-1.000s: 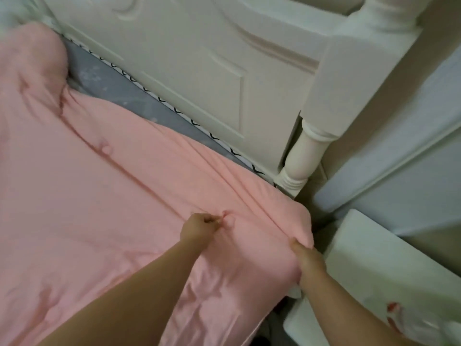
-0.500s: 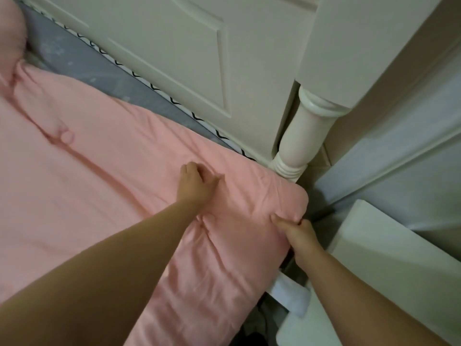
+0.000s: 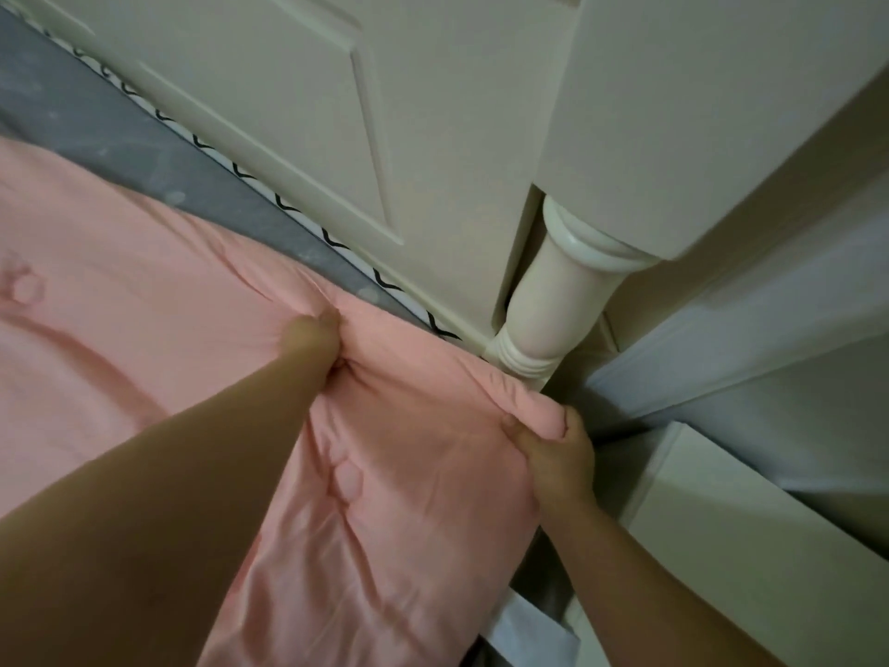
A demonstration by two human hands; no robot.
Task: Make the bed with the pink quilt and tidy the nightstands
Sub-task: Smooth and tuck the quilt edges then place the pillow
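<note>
A pink quilt (image 3: 158,339) lay spread over the bed, its corner close to the white bedpost (image 3: 553,305). The left hand (image 3: 310,341) bunched a fold of quilt near its top edge; the right hand (image 3: 553,454) pinched the corner, both grips closed on fabric. Pulling unevenly could have skewed the edge or dropped the corner into the gap beside the bed. Grey sheet (image 3: 144,151) showed along the headboard (image 3: 288,113). A white nightstand (image 3: 750,546) stood just beside, crowding the right arm.
</note>
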